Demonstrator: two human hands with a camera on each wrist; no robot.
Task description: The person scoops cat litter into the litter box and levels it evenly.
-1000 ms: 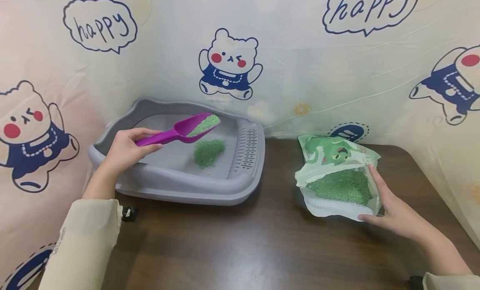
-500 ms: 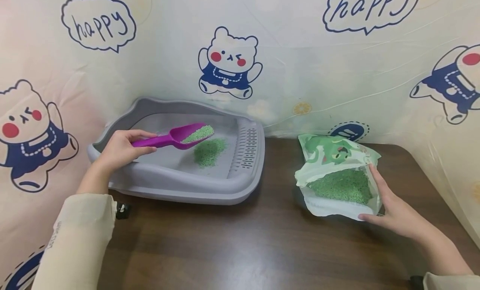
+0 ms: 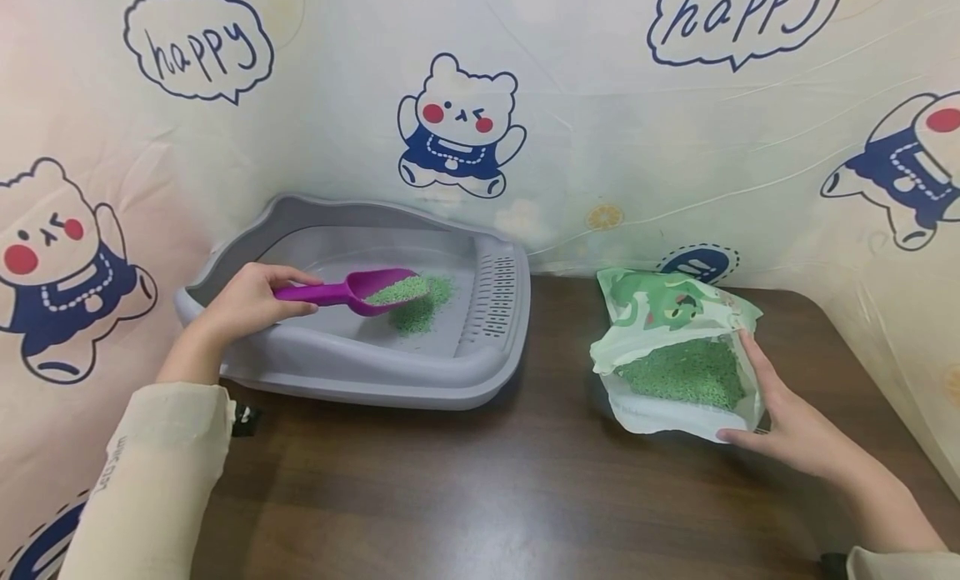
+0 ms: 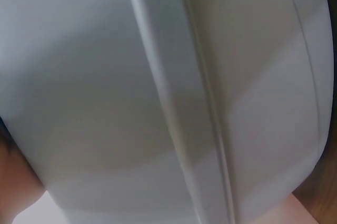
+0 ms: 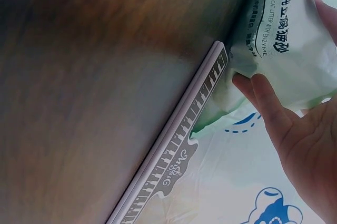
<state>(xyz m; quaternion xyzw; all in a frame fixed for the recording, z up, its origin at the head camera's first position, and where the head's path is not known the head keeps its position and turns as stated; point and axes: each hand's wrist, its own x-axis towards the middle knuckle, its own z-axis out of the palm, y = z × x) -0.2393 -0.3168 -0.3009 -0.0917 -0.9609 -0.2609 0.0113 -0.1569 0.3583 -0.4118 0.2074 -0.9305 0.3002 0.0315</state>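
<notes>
In the head view, my left hand [image 3: 251, 303] grips the handle of a purple scoop [image 3: 318, 294], which carries pale green cat litter pellets [image 3: 397, 291]. The scoop is held low inside a grey litter box [image 3: 420, 376], its tip over a small pile of green litter [image 3: 416, 316] on the box floor. My right hand [image 3: 795, 426] holds the right side of an open cat litter bag [image 3: 652, 309], thumb and fingers spread around its edge. Green litter shows in the bag's mouth. The left wrist view shows the box wall [image 4: 105, 92] close up, with the scoop out of sight.
Both the box and the bag stand on a dark brown wooden table [image 3: 450, 488]. A patterned curtain [image 3: 585, 130] hangs behind. In the right wrist view a pale strip with piano keys and "Music" [image 5: 174, 145] lies alongside the bag.
The left hand has lowered the loaded scoop toward the pile and shifted it slightly left, then a little back right. The right hand and the bag stay in place.
</notes>
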